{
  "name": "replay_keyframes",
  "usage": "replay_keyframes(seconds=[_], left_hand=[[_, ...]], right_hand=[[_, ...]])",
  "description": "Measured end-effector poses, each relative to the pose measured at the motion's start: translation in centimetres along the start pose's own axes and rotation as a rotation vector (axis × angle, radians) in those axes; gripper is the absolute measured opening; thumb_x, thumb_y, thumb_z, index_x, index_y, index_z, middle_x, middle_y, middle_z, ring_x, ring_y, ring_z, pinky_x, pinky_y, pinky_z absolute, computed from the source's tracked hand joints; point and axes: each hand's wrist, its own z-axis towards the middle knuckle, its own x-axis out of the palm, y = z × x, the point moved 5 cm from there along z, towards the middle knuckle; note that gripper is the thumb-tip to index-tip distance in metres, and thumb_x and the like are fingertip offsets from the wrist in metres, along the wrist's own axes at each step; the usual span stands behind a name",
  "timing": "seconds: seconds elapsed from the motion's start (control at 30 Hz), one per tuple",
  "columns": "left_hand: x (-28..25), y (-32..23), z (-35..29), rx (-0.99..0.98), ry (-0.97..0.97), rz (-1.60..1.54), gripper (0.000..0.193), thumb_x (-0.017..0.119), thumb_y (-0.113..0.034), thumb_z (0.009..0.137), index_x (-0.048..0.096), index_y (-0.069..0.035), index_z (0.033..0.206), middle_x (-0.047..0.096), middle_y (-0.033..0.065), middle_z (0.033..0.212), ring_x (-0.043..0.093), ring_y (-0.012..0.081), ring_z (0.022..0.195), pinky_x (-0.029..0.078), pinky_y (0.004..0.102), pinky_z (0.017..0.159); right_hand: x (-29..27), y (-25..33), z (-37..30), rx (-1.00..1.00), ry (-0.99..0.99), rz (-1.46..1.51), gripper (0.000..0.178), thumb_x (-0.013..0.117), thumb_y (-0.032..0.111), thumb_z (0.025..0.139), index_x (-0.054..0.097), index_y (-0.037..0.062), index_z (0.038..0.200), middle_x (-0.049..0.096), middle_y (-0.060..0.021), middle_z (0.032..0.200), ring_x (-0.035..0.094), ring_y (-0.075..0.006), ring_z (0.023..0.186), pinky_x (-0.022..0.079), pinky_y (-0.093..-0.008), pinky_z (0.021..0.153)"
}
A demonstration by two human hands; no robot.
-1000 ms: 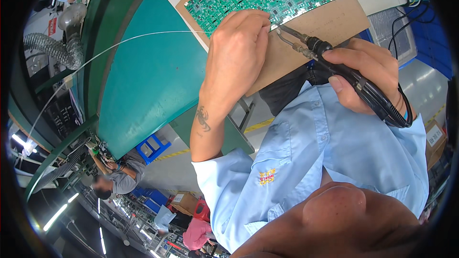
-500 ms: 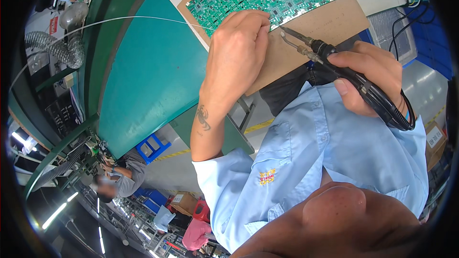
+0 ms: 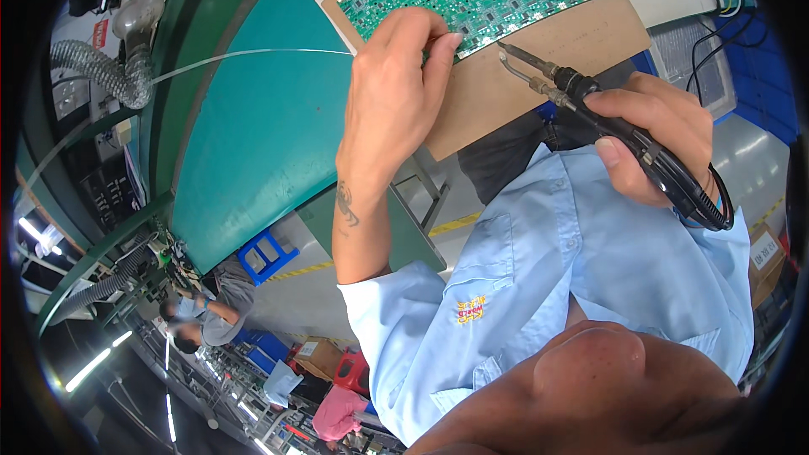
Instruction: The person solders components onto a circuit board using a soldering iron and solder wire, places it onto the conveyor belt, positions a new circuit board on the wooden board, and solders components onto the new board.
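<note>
My left hand [image 3: 392, 88] is over the near left part of a green circuit board panel [image 3: 480, 0], fingers bent and pinched together at its edge. A thin silvery solder wire [image 3: 253, 55] runs in from the left to this hand; its end is hidden behind the fingers. My right hand [image 3: 661, 131] is wrapped round a black soldering iron [image 3: 619, 126]. The iron's tip, with a bent metal tube beside it, points up and left, just off the board's near edge. Under the panel lies a brown cardboard sheet [image 3: 506, 93].
A teal mat [image 3: 253, 126] covers the bench at left, bounded by a dark green curved edge. Silver flexible ducting [image 3: 97, 67] stands beyond it. Black cables [image 3: 716, 42] hang at right near a blue bin [image 3: 763, 76]. Another person [image 3: 223, 303] sits farther off at lower left.
My left hand has shifted left along the board's near edge, and the solder wire has moved with it. The soldering iron has shifted slightly and its tip now shows apart from the board's edge.
</note>
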Motion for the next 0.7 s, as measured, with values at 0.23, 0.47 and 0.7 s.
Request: replay_keyframes(seconds=[0.23, 0.47, 0.7], left_hand=[[-0.5, 0.6, -0.8, -0.057, -0.058, -0.024, 0.004, 0.073, 0.000, 0.093, 0.069, 0.000, 0.095, 0.070, 0.0023, 0.086, 0.054, 0.0141, 0.069, 0.045, 0.0280, 0.062], [-0.1, 0.6, -0.7, 0.096, 0.030, -0.053, 0.007, 0.071, 0.002, 0.089, 0.070, 0.001, 0.096, 0.074, 0.0051, 0.092, 0.059, 0.0192, 0.076, 0.050, 0.0318, 0.069], [-0.2, 0.6, -0.8, 0.067, 0.080, -0.061, 0.016, 0.070, 0.003, 0.085, 0.073, 0.000, 0.101, 0.075, 0.0064, 0.093, 0.064, 0.0245, 0.084, 0.054, 0.0346, 0.077]], right_hand=[[0.6, 0.4, 0.4, 0.006, 0.040, -0.005, 0.032, 0.082, 0.007, 0.074, 0.077, -0.0014, 0.105, 0.069, -0.0091, 0.076, 0.057, -0.0195, 0.057, 0.047, -0.0290, 0.055], [1.1, 0.5, 0.7, 0.003, 0.048, -0.003, 0.032, 0.081, 0.006, 0.075, 0.077, -0.0013, 0.105, 0.069, -0.0086, 0.076, 0.056, -0.0188, 0.056, 0.047, -0.0283, 0.054], [1.7, 0.3, 0.9, 0.006, 0.042, 0.016, 0.032, 0.081, 0.006, 0.074, 0.078, -0.0011, 0.105, 0.067, -0.0071, 0.074, 0.053, -0.0177, 0.055, 0.045, -0.0274, 0.053]])
